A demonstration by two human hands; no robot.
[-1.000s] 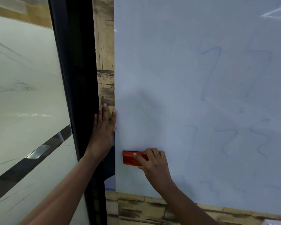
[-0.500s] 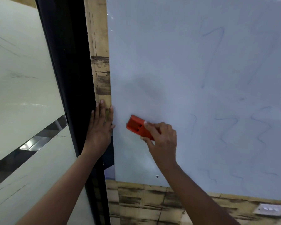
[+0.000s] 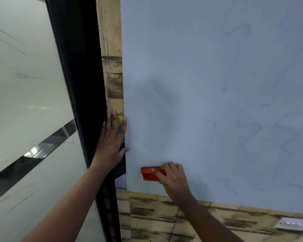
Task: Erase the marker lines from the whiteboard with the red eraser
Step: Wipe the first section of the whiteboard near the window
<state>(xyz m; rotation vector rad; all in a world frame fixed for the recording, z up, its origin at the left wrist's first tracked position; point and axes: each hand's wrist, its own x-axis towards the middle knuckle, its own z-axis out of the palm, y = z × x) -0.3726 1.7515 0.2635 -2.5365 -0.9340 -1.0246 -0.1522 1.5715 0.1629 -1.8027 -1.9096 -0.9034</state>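
A pale whiteboard [image 3: 191, 70] hangs on the wall and fills most of the view. Faint blue squiggly marker lines [image 3: 248, 135] show on its right half, with more near its bottom edge. My right hand [image 3: 173, 179] grips the red eraser [image 3: 148, 174] and holds it flat against the board's lower left part, just above the bottom edge. My left hand [image 3: 112, 138] lies flat with straight fingers against the board's left edge and the wooden wall strip. The left part of the board looks free of lines.
A black door frame [image 3: 77, 84] with frosted glass panels [image 3: 21, 84] stands left of the board. Wood-patterned wall [image 3: 156, 219] runs below the board, and a white switch plate [image 3: 294, 223] sits on it at lower right.
My right hand swept the eraser up the board half a second ago and has now brought it back down near the bottom edge. My left hand stayed at the board's left edge.
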